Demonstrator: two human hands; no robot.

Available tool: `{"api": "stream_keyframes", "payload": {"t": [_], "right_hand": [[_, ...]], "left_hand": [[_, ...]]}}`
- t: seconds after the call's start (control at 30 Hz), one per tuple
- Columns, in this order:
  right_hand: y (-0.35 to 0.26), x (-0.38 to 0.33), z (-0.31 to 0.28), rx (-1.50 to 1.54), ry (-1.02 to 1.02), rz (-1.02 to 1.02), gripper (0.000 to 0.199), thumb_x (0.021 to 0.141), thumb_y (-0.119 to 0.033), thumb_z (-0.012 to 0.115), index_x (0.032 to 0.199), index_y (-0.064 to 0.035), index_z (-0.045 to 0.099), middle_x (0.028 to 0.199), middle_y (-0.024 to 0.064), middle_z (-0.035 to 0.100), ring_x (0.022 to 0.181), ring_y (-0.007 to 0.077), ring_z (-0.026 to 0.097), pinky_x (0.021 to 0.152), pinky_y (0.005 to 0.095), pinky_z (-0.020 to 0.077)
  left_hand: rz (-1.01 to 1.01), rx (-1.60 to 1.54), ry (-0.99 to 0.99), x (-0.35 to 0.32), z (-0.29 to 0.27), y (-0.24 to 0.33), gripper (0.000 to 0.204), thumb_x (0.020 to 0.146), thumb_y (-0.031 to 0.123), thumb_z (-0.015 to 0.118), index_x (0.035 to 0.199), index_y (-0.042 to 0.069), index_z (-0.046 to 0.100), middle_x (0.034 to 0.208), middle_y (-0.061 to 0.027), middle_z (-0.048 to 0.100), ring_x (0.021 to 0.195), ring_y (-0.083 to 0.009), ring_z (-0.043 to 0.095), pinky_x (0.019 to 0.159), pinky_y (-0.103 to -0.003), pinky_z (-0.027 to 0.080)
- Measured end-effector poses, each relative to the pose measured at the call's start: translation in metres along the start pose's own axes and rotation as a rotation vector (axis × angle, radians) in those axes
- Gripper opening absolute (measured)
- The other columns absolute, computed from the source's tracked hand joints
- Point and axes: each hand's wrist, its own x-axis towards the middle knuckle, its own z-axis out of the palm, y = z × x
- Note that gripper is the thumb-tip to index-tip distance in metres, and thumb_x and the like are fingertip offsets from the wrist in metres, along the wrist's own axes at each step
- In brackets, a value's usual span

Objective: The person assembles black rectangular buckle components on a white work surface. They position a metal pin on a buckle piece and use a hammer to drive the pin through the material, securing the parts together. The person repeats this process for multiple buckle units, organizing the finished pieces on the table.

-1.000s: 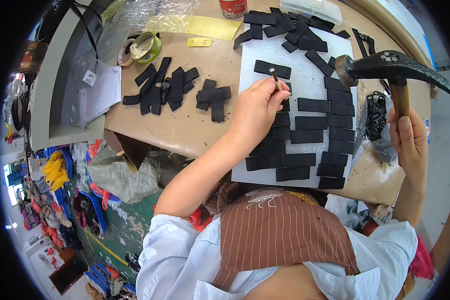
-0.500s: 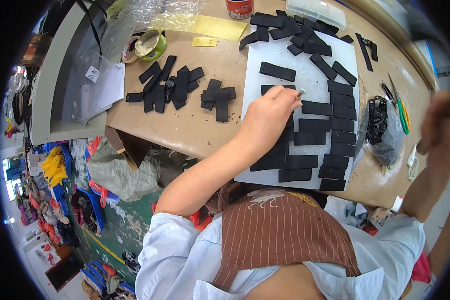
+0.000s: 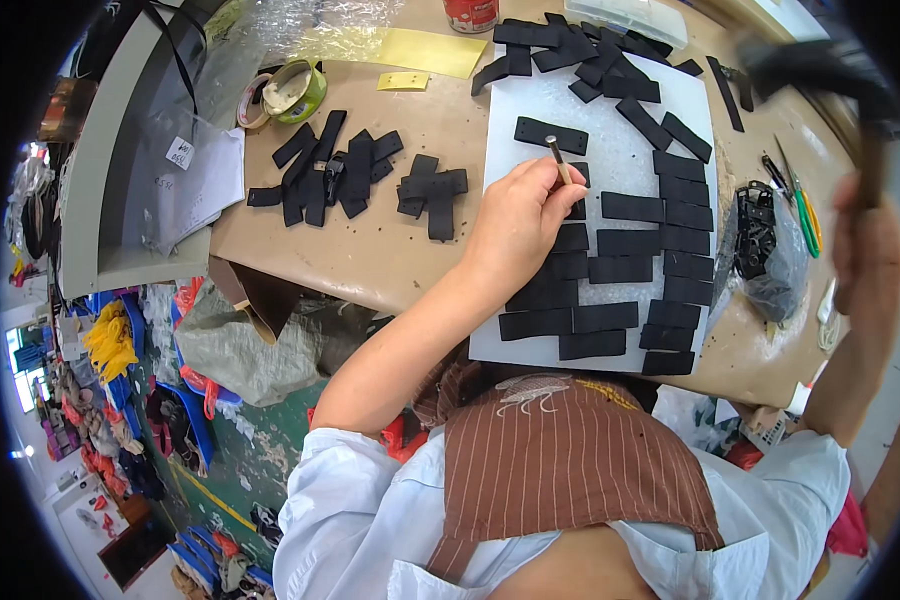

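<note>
My left hand (image 3: pixel 515 225) grips a thin metal punch (image 3: pixel 560 160) between thumb and fingers, its top end pointing up and away. It is above a column of short black strap pieces (image 3: pixel 632 207); the punch's lower tip is hidden behind my hand. These pieces lie in rows on a white board (image 3: pixel 692 112). Beyond the punch, one strap piece (image 3: pixel 551 135) with small holes lies apart. My right hand (image 3: pixel 865 240) is raised at the right, wrapped round the handle of a hammer (image 3: pixel 820 85), whose dark head is smeared by motion.
Loose black strap pieces (image 3: pixel 580 55) are heaped at the board's far edge, with more piles (image 3: pixel 320 170) to the left. Tape rolls (image 3: pixel 298 92) and a red tin (image 3: pixel 471 14) stand farther back. At right are a bag of black buckles (image 3: pixel 765 250) and scissors (image 3: pixel 802 215).
The hammer has come into view, raised in my right hand. My left hand has shifted slightly left, and the punch has turned more upright, showing more of its length.
</note>
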Motion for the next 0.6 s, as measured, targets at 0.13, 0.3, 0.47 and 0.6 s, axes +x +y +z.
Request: {"api": "stream_keyframes", "payload": {"t": [0.13, 0.3, 0.47, 0.6], "right_hand": [[-0.031, 0.033, -0.027, 0.078, 0.038, -0.363, 0.051, 0.091, -0.058, 0.047, 0.095, -0.0077, 0.056, 0.055, 0.0023, 0.045, 0.043, 0.0114, 0.041, 0.037, 0.0249, 0.0316], [-0.022, 0.018, 0.055, -0.387, -0.603, -0.211, 0.021, 0.096, -0.019, 0.054, 0.095, 0.0019, 0.058, 0.068, 0.0103, 0.053, 0.062, 0.0168, 0.053, 0.056, 0.0358, 0.0399], [-0.011, -0.008, 0.021, 0.225, -0.282, -0.033, 0.032, 0.103, -0.031, 0.043, 0.102, -0.0012, 0.055, 0.063, -0.0086, 0.038, 0.054, -0.0014, 0.028, 0.049, 0.0166, 0.0192], [0.016, -0.02, 0.03, -0.025, -0.243, 0.007, 0.032, 0.101, -0.032, 0.047, 0.094, -0.0018, 0.056, 0.062, -0.0066, 0.035, 0.055, 0.0025, 0.029, 0.049, 0.0214, 0.0241]], "left_hand": [[0.141, 0.18, 0.009, -0.002, -0.001, 0.007, 0.008, 0.088, 0.005, 0.064, 0.093, -0.002, 0.062, 0.088, -0.0102, 0.067, 0.077, -0.0169, 0.067, 0.068, -0.029, 0.054], [0.258, 0.384, 0.069, -0.017, 0.005, -0.006, 0.011, 0.087, 0.006, 0.065, 0.093, -0.001, 0.059, 0.085, -0.0132, 0.065, 0.073, -0.0257, 0.066, 0.065, -0.031, 0.054], [-0.233, -0.499, 0.11, 0.003, -0.01, 0.016, 0.012, 0.096, 0.01, 0.057, 0.096, -0.002, 0.057, 0.088, -0.0064, 0.065, 0.082, -0.0117, 0.067, 0.068, -0.025, 0.056], [-0.21, -0.519, 0.145, -0.024, -0.047, 0.032, 0.008, 0.094, 0.004, 0.059, 0.098, -0.002, 0.06, 0.092, -0.0053, 0.065, 0.086, -0.0116, 0.066, 0.072, -0.025, 0.057]]}}
